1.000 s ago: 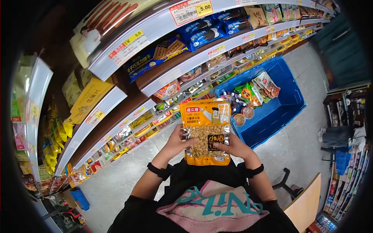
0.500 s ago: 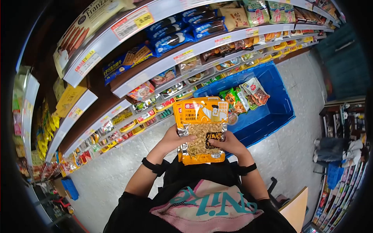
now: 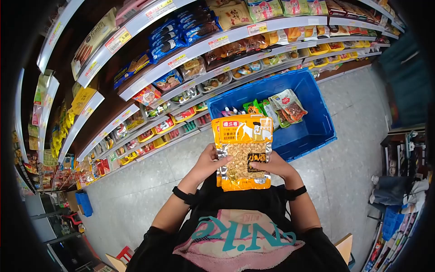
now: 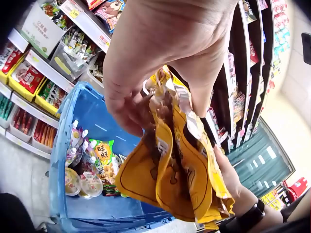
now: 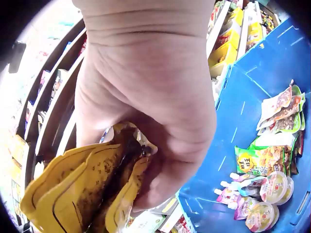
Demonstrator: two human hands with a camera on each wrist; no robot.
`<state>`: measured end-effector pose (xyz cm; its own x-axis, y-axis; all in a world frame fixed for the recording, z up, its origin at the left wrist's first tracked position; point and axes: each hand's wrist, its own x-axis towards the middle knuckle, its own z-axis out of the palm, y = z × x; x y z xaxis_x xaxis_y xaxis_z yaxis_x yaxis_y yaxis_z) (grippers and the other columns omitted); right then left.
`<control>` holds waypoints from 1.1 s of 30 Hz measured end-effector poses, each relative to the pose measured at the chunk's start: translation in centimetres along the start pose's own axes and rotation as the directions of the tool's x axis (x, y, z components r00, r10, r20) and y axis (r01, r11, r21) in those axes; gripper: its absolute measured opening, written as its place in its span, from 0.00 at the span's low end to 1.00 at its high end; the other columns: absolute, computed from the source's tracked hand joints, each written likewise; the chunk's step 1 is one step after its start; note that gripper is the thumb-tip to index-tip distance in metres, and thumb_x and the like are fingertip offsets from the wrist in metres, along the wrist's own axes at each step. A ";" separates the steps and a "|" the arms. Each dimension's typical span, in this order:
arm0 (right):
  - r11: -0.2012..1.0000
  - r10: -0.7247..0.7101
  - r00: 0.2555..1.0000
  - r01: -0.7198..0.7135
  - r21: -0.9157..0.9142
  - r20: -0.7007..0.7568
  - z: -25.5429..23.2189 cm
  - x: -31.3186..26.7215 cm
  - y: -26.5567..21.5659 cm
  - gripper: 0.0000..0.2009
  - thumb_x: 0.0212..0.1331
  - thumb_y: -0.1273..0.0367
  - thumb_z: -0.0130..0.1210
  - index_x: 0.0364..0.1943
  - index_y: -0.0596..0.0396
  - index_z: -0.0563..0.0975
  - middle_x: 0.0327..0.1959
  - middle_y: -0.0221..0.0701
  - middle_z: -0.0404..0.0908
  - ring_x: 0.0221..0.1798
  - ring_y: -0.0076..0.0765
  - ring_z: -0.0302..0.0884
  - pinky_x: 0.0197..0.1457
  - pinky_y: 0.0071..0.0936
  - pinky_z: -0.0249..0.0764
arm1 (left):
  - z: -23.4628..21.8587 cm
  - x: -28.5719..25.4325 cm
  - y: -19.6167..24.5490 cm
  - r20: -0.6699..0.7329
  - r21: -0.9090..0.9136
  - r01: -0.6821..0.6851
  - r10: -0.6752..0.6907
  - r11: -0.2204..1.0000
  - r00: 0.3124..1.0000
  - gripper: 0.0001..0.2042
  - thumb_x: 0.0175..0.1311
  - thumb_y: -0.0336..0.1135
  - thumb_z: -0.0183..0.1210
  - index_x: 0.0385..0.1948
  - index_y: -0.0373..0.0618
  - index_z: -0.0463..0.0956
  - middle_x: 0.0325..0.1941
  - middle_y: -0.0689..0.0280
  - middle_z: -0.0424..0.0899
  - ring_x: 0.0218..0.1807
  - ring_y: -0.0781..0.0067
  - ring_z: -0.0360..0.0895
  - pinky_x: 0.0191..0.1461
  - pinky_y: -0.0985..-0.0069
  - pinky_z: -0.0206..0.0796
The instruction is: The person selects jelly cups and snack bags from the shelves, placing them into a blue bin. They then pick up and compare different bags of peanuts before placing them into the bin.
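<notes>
Between both hands, upright before the chest, is a small stack of yellow peanut packs (image 3: 244, 156), the front one with a clear window showing the nuts. My left hand (image 3: 210, 164) grips the left edge, thumb over the front. The right hand (image 3: 280, 167) holds the opposite edge, its thumb on the black label. From the left wrist view the packs (image 4: 187, 182) show edge-on, several layers together, their edges fanned apart. Just beyond them on the floor stands a blue crate (image 3: 317, 131) holding snack bags (image 3: 287, 109).
Inside the crate, pouches with white caps (image 5: 235, 196) and round clear cups (image 5: 262, 216) lie beside the bags. Stocked shelves (image 3: 272, 34) curve along the front and left. A small blue bin (image 3: 84, 204) sits on the floor at left; another rack (image 3: 398, 199) stands at right.
The head view has turned, so shelves and crate appear shifted left and more of the upper shelves shows. Both hands keep holding the peanut packs in front of the body.
</notes>
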<state>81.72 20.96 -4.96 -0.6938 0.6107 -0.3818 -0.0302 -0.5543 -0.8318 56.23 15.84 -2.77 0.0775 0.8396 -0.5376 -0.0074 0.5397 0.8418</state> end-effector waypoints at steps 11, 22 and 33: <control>0.998 -0.026 0.999 0.023 -0.063 -0.043 1.0 0.9 -0.4 0.31 0.52 0.69 0.67 0.61 0.59 0.67 0.56 0.32 0.76 0.57 0.26 0.72 0.61 0.29 0.69 | -0.2 -0.4 0.9 0.038 -0.018 -0.053 0.054 0.998 0.998 0.32 0.50 0.33 0.71 0.57 0.34 0.66 0.52 0.59 0.78 0.53 0.71 0.76 0.58 0.73 0.67; 0.658 -0.294 0.900 -0.052 -0.751 -0.321 0.0 3.7 -3.0 0.28 0.44 0.68 0.70 0.51 0.58 0.71 0.46 0.40 0.81 0.48 0.39 0.80 0.51 0.33 0.75 | -3.8 1.9 -5.9 -0.170 0.035 -0.138 0.142 0.990 0.975 0.38 0.53 0.36 0.70 0.64 0.39 0.56 0.62 0.53 0.68 0.62 0.58 0.68 0.62 0.64 0.65; -0.182 -0.171 0.978 -0.150 -0.972 -0.119 -12.7 4.8 0.1 0.23 0.40 0.70 0.68 0.42 0.50 0.68 0.40 0.38 0.80 0.45 0.48 0.78 0.46 0.40 0.75 | -5.5 -1.0 -10.5 -0.238 -0.025 0.005 -0.011 1.000 0.971 0.21 0.62 0.31 0.61 0.55 0.38 0.68 0.52 0.58 0.78 0.52 0.68 0.76 0.56 0.74 0.69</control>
<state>87.51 31.02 -12.01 -0.5878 0.7595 -0.2788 0.8088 0.5589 -0.1829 50.70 9.67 -11.35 -0.1621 0.8243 -0.5424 -0.0316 0.5451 0.8378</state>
